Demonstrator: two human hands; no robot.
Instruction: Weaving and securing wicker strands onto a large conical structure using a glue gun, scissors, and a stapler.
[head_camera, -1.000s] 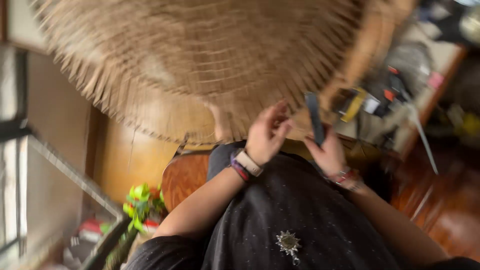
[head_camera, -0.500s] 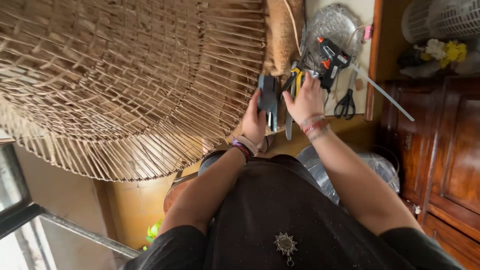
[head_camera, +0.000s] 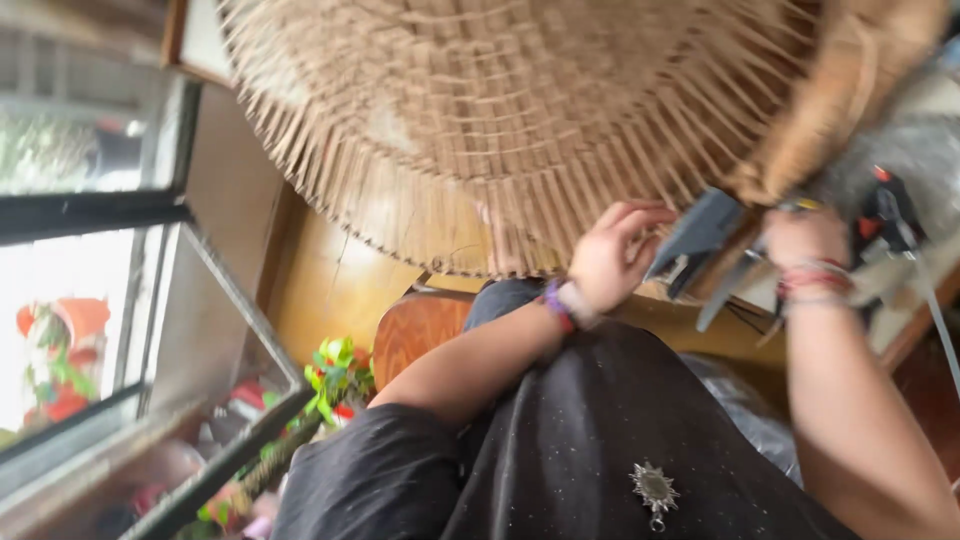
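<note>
Soft window daylight from left, heavy motion blur

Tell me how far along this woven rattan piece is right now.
Done: most of the big woven rattan piece is filled with tight rows. In hand: the left hand is curled at its lower edge, and the right hand has a grip on a dark tool beside it. Left: loose spoke ends stick out unwoven and untrimmed all along the rim. The picture is blurred, so finer detail is unclear.

A home craft workshop: half-woven cane shade, tools on a wooden bench, window
</note>
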